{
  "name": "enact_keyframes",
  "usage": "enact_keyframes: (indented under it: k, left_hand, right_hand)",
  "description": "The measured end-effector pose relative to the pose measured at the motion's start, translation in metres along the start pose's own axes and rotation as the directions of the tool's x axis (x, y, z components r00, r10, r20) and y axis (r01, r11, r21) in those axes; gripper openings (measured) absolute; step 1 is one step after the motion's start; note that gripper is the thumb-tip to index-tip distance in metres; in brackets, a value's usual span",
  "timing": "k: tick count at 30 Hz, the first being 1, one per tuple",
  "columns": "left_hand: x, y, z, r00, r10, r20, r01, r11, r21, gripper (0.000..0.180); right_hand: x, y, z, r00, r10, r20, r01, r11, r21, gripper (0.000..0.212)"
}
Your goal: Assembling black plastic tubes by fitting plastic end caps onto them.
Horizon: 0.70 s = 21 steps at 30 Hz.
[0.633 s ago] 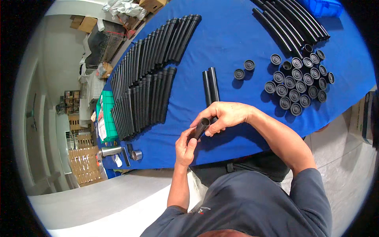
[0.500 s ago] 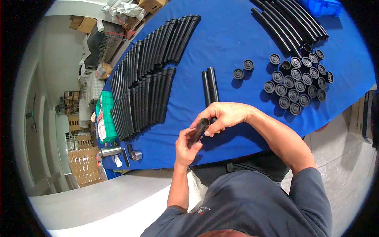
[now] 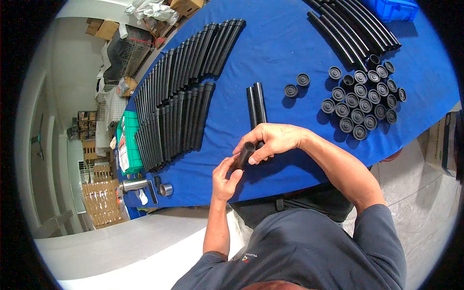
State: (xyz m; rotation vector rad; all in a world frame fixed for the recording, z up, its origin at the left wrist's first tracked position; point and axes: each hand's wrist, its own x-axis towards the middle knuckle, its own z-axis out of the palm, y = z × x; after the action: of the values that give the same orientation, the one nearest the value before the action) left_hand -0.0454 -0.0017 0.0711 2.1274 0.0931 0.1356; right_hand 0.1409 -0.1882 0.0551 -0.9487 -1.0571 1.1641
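- Gripping a short black tube (image 3: 245,153) at frame centre, my right hand (image 3: 270,141) wraps its upper length.
- My left hand (image 3: 224,175) pinches its lower end, steadying it.

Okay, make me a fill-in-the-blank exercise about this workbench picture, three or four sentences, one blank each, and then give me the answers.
1. The left hand and the right hand together hold a short black ____.
2. The table is covered with a cloth of the colour ____.
3. The cluster of round black caps lies on the person's ____ side.
4. On the cloth just beyond the hands, the number of short tubes lying side by side is ____.

Missing words: tube; blue; right; two
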Motion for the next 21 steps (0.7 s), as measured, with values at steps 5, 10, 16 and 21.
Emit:
enact_keyframes:
  k: [5,10,16,21]
  left_hand:
    - [0.001,0.004,0.007,0.996,-0.07,-0.057,0.061,0.988,-0.139,0.043]
    - [-0.006,0.006,0.012,0.965,-0.204,-0.166,0.163,0.96,-0.229,0.027]
    - [0.006,0.025,0.005,0.907,-0.292,-0.303,-0.123,0.505,-0.854,0.031]
    - [-0.005,-0.007,0.005,0.871,-0.458,-0.178,-0.103,0.182,-0.978,0.025]
  right_hand:
    - [-0.003,0.0,0.0,0.999,0.001,-0.055,0.001,1.0,0.028,0.04]
    - [0.0,0.0,0.001,0.999,-0.026,-0.039,0.024,0.999,-0.042,0.057]
    - [0.0,-0.001,0.004,0.997,0.032,-0.068,-0.034,0.999,-0.026,0.073]
    - [0.004,0.002,0.004,0.998,-0.047,-0.029,0.045,0.998,-0.053,0.065]
